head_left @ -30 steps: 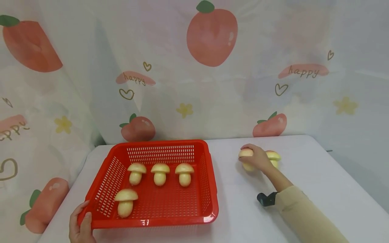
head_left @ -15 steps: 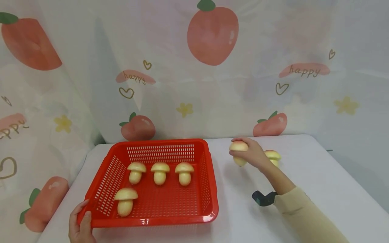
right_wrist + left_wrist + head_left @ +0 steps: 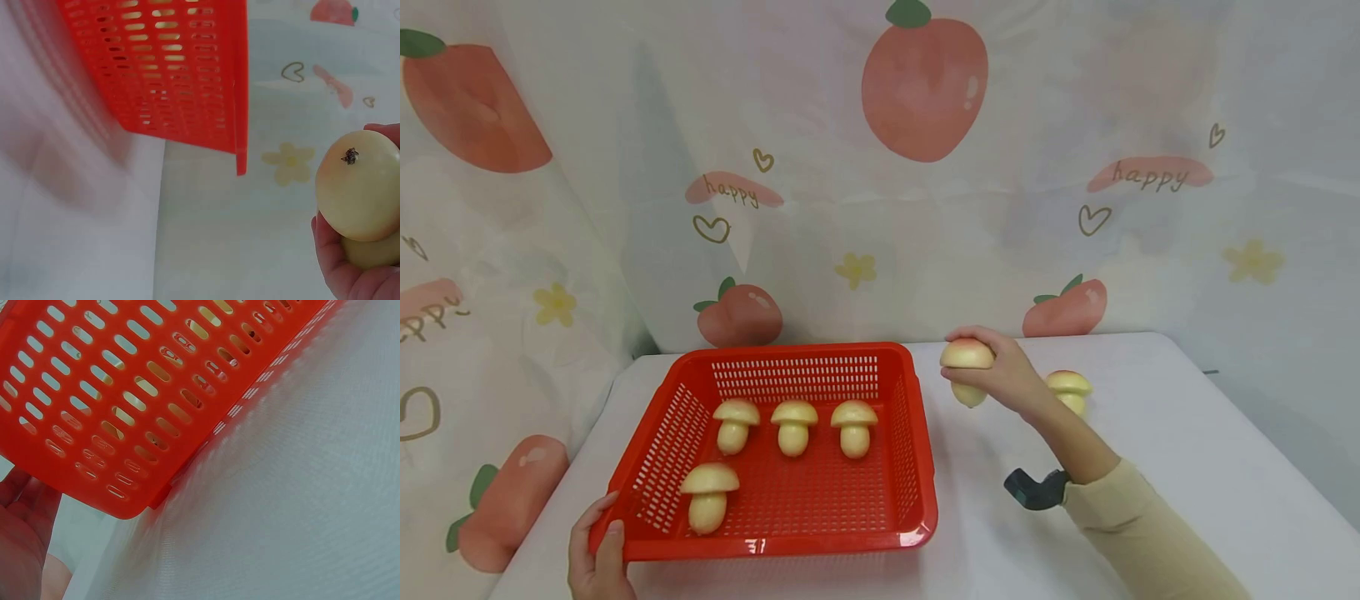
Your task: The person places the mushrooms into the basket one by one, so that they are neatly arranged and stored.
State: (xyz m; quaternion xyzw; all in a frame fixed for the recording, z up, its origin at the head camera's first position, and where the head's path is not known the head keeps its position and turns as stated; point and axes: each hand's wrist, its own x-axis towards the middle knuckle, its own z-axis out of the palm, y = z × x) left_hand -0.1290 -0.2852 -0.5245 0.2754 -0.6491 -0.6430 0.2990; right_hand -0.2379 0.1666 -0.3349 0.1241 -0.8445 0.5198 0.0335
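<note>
My right hand [image 3: 1011, 375] grips a pale yellow mushroom [image 3: 967, 355] with a pinkish cap, held above the table just right of the red basket [image 3: 775, 547]. In the right wrist view the rounded stem end of this mushroom [image 3: 359, 187] shows a dark brown spot, and fingers [image 3: 334, 262] wrap its cap. At the near left corner of the basket, my left hand [image 3: 598, 554] holds the rim. Three mushrooms stand in a row inside, among them a middle mushroom [image 3: 793, 427]; a further mushroom [image 3: 708, 497] lies nearer the left corner.
One more mushroom [image 3: 1070, 392] stays on the white table [image 3: 1150, 417], behind my right forearm. A printed cloth [image 3: 820, 217] hangs along the back and left. A dark device [image 3: 1036, 489] sticks out from the right wrist.
The right hand has lifted the mushroom off the table and carried it left toward the basket. My left hand and the basket have stayed in place.
</note>
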